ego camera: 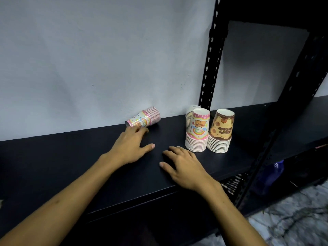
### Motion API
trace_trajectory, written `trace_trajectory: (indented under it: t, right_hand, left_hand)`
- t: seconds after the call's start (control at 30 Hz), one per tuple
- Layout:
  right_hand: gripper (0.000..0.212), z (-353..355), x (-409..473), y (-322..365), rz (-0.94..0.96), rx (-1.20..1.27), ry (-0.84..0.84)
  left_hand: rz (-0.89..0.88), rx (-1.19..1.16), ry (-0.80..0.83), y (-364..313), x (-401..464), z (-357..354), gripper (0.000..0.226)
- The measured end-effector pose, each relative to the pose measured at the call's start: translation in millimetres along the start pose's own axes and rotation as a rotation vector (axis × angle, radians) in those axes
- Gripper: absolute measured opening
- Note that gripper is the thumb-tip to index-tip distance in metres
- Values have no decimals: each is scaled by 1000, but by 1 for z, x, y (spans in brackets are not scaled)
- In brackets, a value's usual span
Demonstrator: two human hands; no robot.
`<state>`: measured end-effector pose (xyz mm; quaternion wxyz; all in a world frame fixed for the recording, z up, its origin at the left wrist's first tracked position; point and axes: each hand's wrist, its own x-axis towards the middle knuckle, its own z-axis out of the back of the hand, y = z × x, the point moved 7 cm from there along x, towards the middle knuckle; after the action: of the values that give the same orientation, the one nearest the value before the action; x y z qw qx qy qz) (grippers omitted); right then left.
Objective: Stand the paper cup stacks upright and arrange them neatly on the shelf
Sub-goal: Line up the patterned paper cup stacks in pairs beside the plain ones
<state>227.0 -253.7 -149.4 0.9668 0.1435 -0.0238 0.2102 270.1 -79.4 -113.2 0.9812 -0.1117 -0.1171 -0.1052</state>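
Note:
A pink patterned cup stack (144, 118) lies on its side against the wall on the black shelf (71, 157). My left hand (132, 144) reaches toward it, fingers spread, fingertips at or just short of its base; it holds nothing. Two stacks stand rim-down at the right: a pink one (197, 130) and a brown one (221, 131). Behind the pink one a further stack (190, 109) shows only partly. My right hand (182, 166) rests flat and open on the shelf, just left of the standing stacks.
A black slotted upright post (212, 55) rises behind the standing stacks, and another (276, 139) runs down at the front right. A grey wall (99, 59) backs the shelf. A blue bottle (269, 176) sits on the level below.

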Motion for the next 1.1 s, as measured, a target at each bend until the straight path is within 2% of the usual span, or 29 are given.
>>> trace_trajectory:
  t: [0.17,0.27,0.37,0.53,0.7,0.87,1.0,1.1]
  right_hand:
    - [61,-9,53,7,-27,-20,51]
    - [61,-12,73,10,-82,-39,57]
    - [59,-4,90,13,-136,-60,62]
    - [49,57,121,19,-151,-194,-38]
    - [31,133,157,6,-226,-255,13]
    - [41,174,167,-54,-423,-198,68]
    - [51,156,172,-96,-526,-167,258]
    - [61,144,179,-107,-540,-134,324]
  left_hand:
    - [148,-81,-186,41,33,11,76]
    - [226,-202,-165,60,48,-4,77]
    - [241,-376,-168,76,54,-17,64]
    - [237,-567,-279,89,56,-10,64]
    - [226,-692,-402,89,54,1,61]
    - [175,-751,-458,79,51,9,59]
    - [151,-764,-460,79,51,10,55]
    - [144,-769,-462,79,52,9,54]
